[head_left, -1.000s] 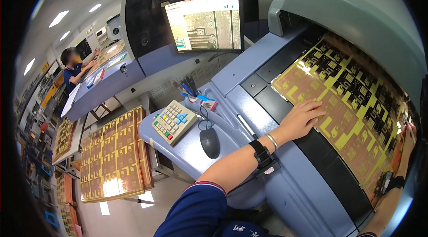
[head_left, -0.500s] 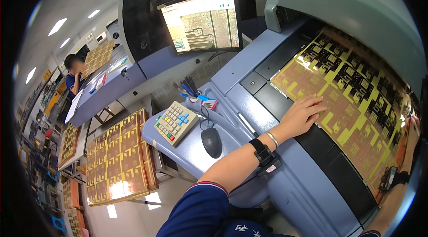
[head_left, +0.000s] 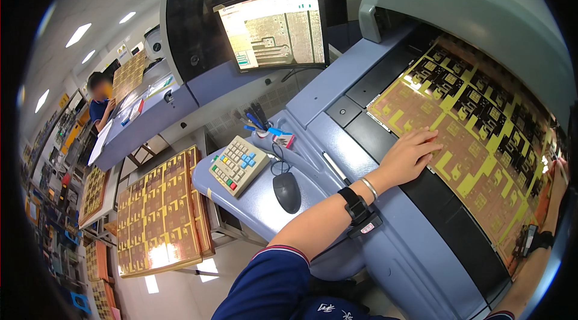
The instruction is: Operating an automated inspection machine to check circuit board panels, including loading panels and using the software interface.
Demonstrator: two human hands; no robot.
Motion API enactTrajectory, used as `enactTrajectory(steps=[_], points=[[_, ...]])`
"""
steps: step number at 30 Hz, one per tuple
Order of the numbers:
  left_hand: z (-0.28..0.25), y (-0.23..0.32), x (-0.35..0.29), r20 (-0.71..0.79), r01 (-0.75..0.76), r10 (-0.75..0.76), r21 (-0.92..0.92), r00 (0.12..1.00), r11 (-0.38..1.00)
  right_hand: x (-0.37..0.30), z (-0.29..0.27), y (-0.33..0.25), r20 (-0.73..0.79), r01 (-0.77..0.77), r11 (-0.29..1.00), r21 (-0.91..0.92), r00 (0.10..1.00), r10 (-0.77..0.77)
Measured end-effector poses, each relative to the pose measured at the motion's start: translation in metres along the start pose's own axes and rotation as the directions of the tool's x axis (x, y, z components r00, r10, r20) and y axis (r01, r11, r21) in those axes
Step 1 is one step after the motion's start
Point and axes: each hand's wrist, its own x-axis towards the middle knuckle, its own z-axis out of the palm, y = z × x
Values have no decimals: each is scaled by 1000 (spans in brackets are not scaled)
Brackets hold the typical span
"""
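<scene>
A large circuit board panel (head_left: 442, 124), coppery brown with yellow-green patterns, lies on the bed of a blue-grey machine. Its far part, under the raised grey-green hood (head_left: 457, 10), looks dark and reflective. My left hand (head_left: 412, 154) rests on the panel's near left edge, palm down and fingers stretched out over the surface. At the far right rim of the picture, my right hand (head_left: 560, 178) is by the panel's right edge. Lens distortion and glare leave its fingers too unclear to read. Both wrists wear black bands.
Left of the bed, a blue ledge carries a keypad (head_left: 239, 166), a black mouse (head_left: 286, 192), a white pen (head_left: 335, 167) and a pen holder (head_left: 260, 127). A monitor (head_left: 277, 31) shows magnified traces. Stacked panels (head_left: 159, 214) lie lower left. A co-worker (head_left: 99, 103) stands at another machine.
My hands and the panel before me stay almost in place. In the background, the co-worker has shifted a little, and the panel in front of that person has moved slightly lower and left.
</scene>
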Motion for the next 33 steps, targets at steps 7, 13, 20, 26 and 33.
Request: enactTrajectory(steps=[7, 13, 20, 26, 33], points=[[9, 2, 11, -5, -19, 19, -20, 1000, 1000, -8, -13, -5, 2, 27, 1000, -16, 1000, -27], [5, -3, 1, 6, 14, -14, -16, 1000, 1000, 7, 2, 4, 17, 24, 1000, -8, 1000, -24], [-6, 13, 9, 11, 15, -15, -16, 1000, 1000, 26, 9, -6, 14, 61, 998, 20, 998, -61], [5, -5, -2, 14, 22, -22, 9, 1000, 1000, 17, 21, 18, 25, 26, 1000, 10, 999, -27], [7, 2, 7, 21, 19, -18, -26, 1000, 999, 18, 16, 10, 6, 41, 999, 11, 999, -41]])
